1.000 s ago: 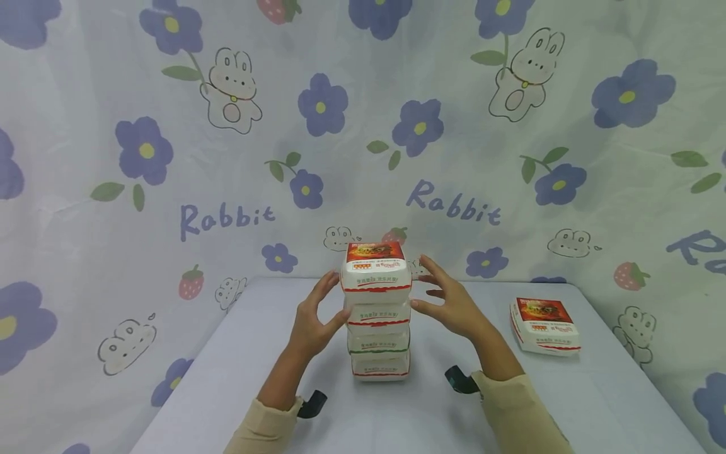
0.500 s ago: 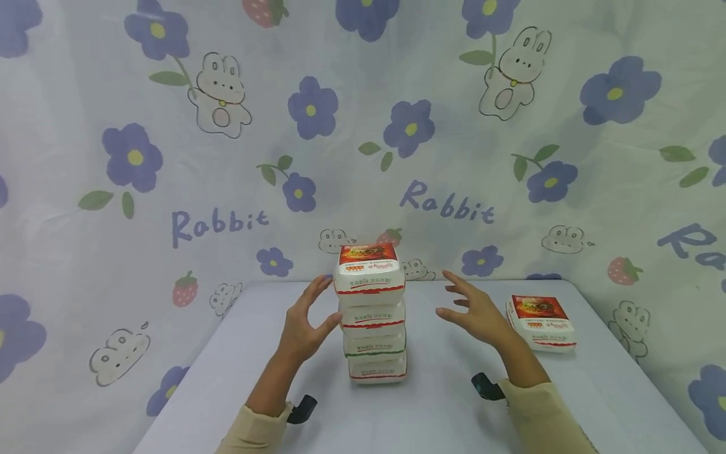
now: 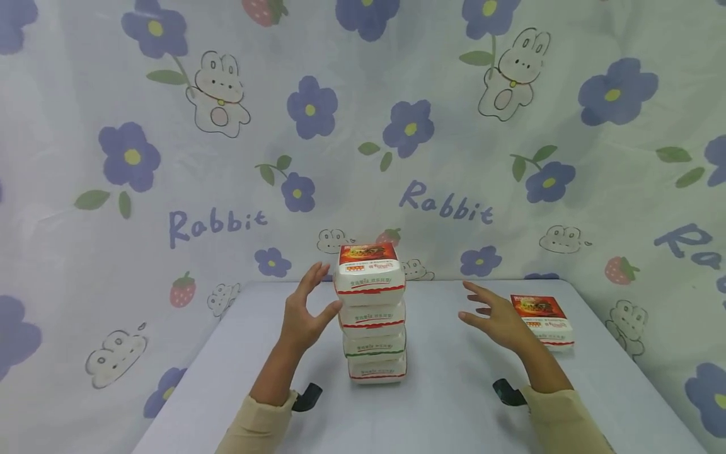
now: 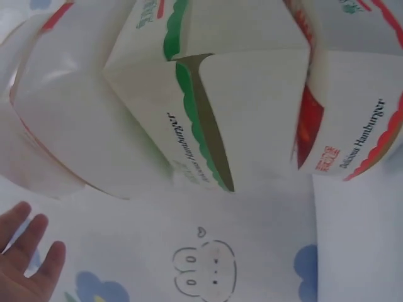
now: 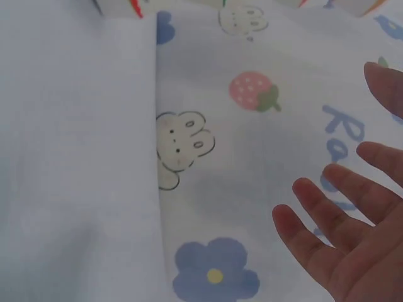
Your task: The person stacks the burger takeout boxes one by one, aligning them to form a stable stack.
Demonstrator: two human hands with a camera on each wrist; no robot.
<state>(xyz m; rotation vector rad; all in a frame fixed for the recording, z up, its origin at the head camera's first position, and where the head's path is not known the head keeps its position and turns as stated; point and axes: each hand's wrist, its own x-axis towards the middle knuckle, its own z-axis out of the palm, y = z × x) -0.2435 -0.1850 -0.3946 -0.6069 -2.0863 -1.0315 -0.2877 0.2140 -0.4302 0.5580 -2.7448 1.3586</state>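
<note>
Several white hamburger boxes stand stacked in the head view. The top box [image 3: 370,280] has a red burger picture on its lid and sits slightly off line from those under it. One lower box [image 3: 374,347] has green trim; the others show red trim. My left hand [image 3: 303,318] is beside the stack's upper left, fingers spread, the thumb tip close to the top box; whether it touches cannot be told. In the left wrist view, fingertips [image 4: 38,245] show apart from the boxes. To the right of the stack, my right hand [image 3: 501,323] hovers with fingers extended, holding nothing.
Another hamburger box [image 3: 541,309] lies on the table's right side, partly behind my right hand in the head view. The white table [image 3: 437,410] ends at a patterned curtain [image 3: 363,157] with rabbits and flowers. Dark wrist pieces [image 3: 308,397] stick out near both cuffs.
My right hand has moved away from the stack to the right, toward the lone box. The left hand has drawn slightly off the stack. The stack itself stays standing; the head view shifted slightly.
</note>
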